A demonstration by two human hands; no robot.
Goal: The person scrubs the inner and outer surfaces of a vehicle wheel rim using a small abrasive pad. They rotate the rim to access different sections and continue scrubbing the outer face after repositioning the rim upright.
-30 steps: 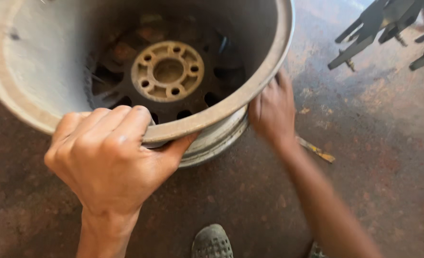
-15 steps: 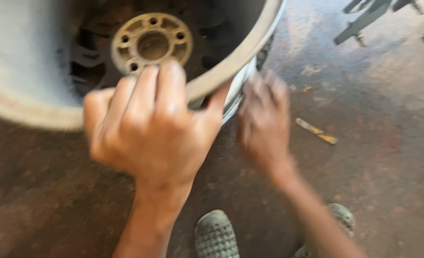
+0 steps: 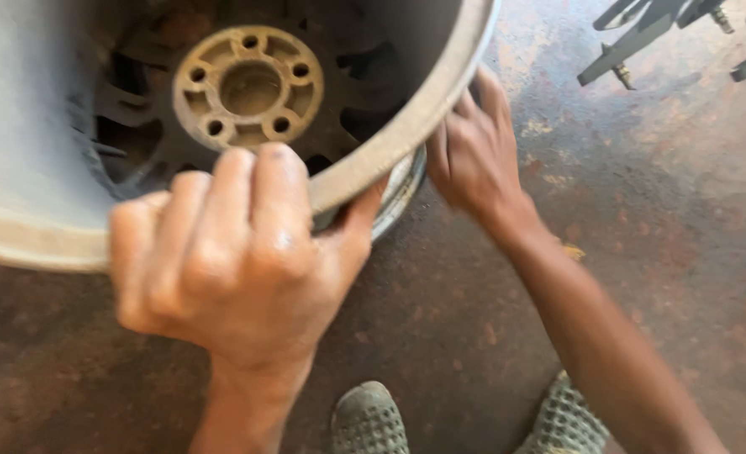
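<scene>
Over stained concrete floor (image 3: 659, 252): tilted wheel rim (image 3: 406, 134) gripped, left hand (image 3: 230, 261) fingers curled over edge, right hand (image 3: 474, 155) fingers pressed together beneath; not yet set down.

A metal wheel rim (image 3: 45, 126) fills the far left of the view, its open side up and a round hub (image 3: 249, 87) with bolt holes showing deep inside. The left hand (image 3: 230, 261) curls its fingers over the near edge of the rim in a firm grip. The right hand (image 3: 474, 151) presses against the rim's right edge. Below, two shoes (image 3: 371, 419) stand on the stained floor (image 3: 659, 219). Dark metal bars (image 3: 642, 34) lie far right.
</scene>
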